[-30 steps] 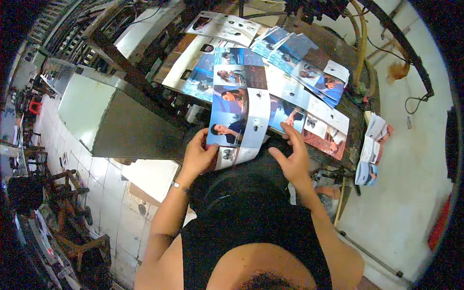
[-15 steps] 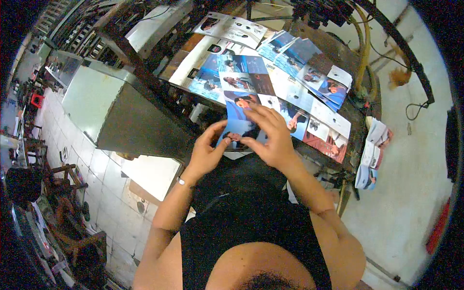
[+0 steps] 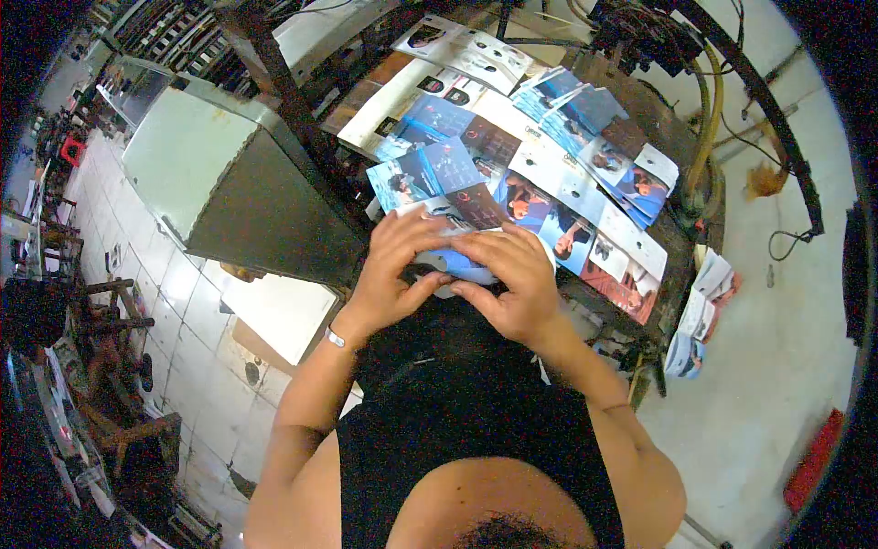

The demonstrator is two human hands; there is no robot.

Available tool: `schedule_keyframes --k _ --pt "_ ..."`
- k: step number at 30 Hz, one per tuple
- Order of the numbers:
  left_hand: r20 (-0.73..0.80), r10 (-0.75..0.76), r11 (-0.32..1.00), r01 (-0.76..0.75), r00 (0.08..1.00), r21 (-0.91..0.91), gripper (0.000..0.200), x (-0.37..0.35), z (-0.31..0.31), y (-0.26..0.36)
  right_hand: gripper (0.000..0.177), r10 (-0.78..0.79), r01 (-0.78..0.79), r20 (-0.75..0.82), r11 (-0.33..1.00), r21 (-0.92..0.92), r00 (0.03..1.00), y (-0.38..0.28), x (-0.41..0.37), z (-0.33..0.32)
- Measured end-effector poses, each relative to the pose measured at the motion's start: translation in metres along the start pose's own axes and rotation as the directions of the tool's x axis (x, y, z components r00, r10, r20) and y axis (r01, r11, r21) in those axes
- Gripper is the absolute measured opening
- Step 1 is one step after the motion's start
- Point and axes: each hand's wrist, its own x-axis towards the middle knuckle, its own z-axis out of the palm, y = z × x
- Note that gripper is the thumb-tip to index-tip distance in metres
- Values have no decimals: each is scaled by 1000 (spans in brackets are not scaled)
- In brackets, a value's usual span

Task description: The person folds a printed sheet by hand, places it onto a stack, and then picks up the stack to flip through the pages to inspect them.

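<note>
A printed sheet [image 3: 425, 178] with blue and brown picture panels lies at the near edge of the wooden table [image 3: 352, 114]. Both hands are on its near end, which bends up toward the body. My left hand [image 3: 398, 265] holds the left side, fingers on top and thumb at the near edge. My right hand [image 3: 512, 274] grips the right side the same way, with the two thumbs close together. Beyond the sheet are more printed sheets [image 3: 553, 178] and a fanned stack of blue ones [image 3: 572, 105].
A pale green metal box [image 3: 187, 156] stands left of the table. Below it is a stack of white paper [image 3: 279, 316]. Folded printed papers [image 3: 700, 311] hang or lie right of the table. Yellowish hoses [image 3: 706, 146] run down at the back right.
Both hands have come closer together over the sheet's near end, with fingers now lying over it. The sheet has tilted and shifted nearer the body. The view has shifted slightly.
</note>
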Motion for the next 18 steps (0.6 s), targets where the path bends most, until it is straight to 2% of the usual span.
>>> schedule_keyframes --k 3,7,18 --pt "-17 -108 958 100 994 -270 31 -10 18 -7 51 -10 10 -25 1000 -6 1000 -1 1 0" --pt "-61 -174 927 143 983 -346 26 -12 27 2 44 -18 18 -67 1000 0 998 -4 3 -3" --pt "-85 -182 932 145 980 -331 26 -14 29 7 28 -25 33 -126 998 58 992 -10 7 -2"
